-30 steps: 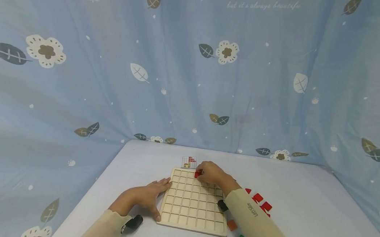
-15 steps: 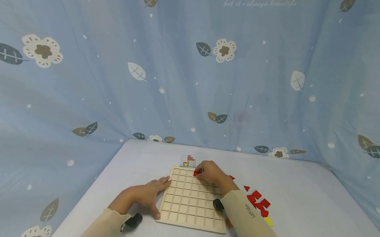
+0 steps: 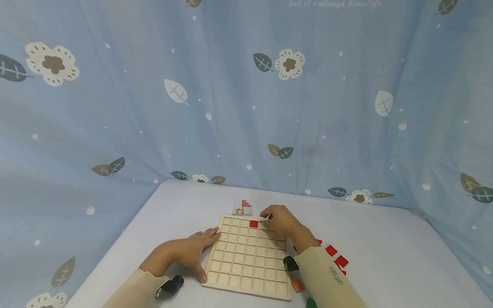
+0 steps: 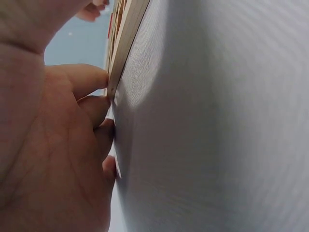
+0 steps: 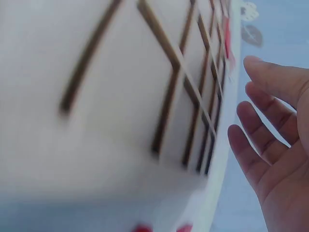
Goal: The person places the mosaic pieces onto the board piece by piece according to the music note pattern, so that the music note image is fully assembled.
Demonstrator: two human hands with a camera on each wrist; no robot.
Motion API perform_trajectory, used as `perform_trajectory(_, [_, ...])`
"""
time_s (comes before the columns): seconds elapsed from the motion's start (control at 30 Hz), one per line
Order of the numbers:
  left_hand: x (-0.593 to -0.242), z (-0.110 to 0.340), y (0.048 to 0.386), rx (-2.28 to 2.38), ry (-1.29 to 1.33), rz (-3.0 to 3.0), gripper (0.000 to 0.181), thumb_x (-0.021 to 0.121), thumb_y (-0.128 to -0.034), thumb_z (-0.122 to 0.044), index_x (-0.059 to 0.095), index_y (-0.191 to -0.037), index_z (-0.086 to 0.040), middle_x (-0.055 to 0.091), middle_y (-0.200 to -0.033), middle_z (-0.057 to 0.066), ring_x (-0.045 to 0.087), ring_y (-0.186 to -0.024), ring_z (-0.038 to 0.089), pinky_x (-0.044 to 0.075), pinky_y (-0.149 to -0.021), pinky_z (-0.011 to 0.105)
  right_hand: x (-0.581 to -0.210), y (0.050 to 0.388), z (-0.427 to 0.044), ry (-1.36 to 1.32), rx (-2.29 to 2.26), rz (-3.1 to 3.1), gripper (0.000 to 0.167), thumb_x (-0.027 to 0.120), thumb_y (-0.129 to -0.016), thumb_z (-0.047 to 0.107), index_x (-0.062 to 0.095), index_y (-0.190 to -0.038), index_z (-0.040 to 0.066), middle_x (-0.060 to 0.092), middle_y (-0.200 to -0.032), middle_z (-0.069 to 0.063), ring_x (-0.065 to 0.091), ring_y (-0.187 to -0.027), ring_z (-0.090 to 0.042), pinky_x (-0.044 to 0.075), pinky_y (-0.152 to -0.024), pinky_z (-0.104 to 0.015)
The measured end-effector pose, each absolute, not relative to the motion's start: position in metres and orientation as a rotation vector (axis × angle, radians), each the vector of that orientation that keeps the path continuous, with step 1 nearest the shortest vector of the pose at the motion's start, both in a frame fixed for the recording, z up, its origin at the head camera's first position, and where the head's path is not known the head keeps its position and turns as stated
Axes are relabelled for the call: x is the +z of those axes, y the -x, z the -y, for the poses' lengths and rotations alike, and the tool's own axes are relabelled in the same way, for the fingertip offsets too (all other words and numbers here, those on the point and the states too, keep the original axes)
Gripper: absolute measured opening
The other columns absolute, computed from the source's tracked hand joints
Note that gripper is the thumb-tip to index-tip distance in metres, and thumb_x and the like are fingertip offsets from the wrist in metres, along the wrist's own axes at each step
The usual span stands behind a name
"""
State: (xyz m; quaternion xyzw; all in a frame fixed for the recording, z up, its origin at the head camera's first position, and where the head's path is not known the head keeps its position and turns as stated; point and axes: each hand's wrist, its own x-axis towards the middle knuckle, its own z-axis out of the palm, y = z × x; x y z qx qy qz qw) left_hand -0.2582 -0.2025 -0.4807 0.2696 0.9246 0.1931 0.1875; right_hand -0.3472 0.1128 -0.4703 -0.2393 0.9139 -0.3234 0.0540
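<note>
A wooden grid board (image 3: 244, 262) lies on the table, and one red square tile (image 3: 253, 224) sits in a cell of its far row. My left hand (image 3: 191, 253) rests along the board's left edge, thumb near the front corner; in the left wrist view its fingertips (image 4: 99, 79) touch the wooden side. Above the board's far right part hovers my right hand (image 3: 282, 220), just right of the red tile. In the right wrist view its fingers (image 5: 256, 121) are loosely bent, with nothing between them.
A small picture card (image 3: 242, 207) with a coloured grid pattern lies behind the board. Red pieces (image 3: 341, 261), an orange piece (image 3: 298, 285) and a green piece (image 3: 311, 304) lie right of the board, partly behind the right sleeve. A blue curtain (image 3: 249, 102) hangs behind the table.
My right hand has let go of the red square tile and moved right, leaving the tile in its cell. The left hand stays at the board's edge. The head view has shifted slightly.
</note>
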Motion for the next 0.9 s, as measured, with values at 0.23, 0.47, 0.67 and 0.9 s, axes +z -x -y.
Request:
perform_trajectory(0.23, [-0.479, 0.207, 0.259, 0.522, -0.719, -2.626, 0.131, 0.091, -0.051, -0.049, 0.023, -0.155, -0.009, 0.01, -0.162, 0.009, 0.01, -0.146, 0.036, 0.015, -0.115, 0.053, -0.47, 0.35, -0.144, 0.579, -0.996, -2.876, 0.026, 0.073, -0.086, 0.01, 0.071, -0.112, 0.006, 0.065, -0.101, -0.002, 0.057, -0.091, -0.019, 0.052, -0.073, -0.033])
perform_trajectory(0.47, [-0.482, 0.208, 0.26, 0.534, -0.729, -2.616, 0.131, 0.092, -0.0504, -0.05, 0.024, -0.155, -0.009, 0.01, -0.162, 0.008, 0.01, -0.146, 0.036, 0.014, -0.115, 0.054, -0.477, 0.348, -0.173, 0.432, -1.008, -2.894, 0.026, 0.072, -0.086, 0.006, 0.071, -0.111, 0.006, 0.064, -0.099, -0.004, 0.059, -0.079, -0.017, 0.054, -0.065, -0.032])
perform_trajectory(0.67, [-0.484, 0.207, 0.26, 0.536, -0.733, -2.615, 0.13, 0.092, -0.0512, -0.048, 0.024, -0.155, -0.009, 0.01, -0.162, 0.009, 0.01, -0.146, 0.036, 0.014, -0.115, 0.053, -0.48, 0.342, -0.188, 0.368, -0.922, -2.91, 0.027, 0.074, -0.084, 0.006, 0.072, -0.11, 0.008, 0.065, -0.101, -0.004, 0.059, -0.091, -0.021, 0.053, -0.075, -0.036])
perform_trajectory(0.9, [-0.483, 0.203, 0.259, 0.543, -0.751, -2.61, 0.13, 0.092, -0.0506, -0.047, 0.025, -0.154, -0.007, 0.012, -0.162, 0.009, 0.01, -0.147, 0.032, 0.013, -0.116, 0.052, -0.484, 0.337, -0.194, 0.17, -0.841, -2.905, 0.03, 0.078, -0.082, 0.014, 0.071, -0.111, 0.009, 0.064, -0.105, -0.005, 0.057, -0.092, -0.023, 0.054, -0.079, -0.04])
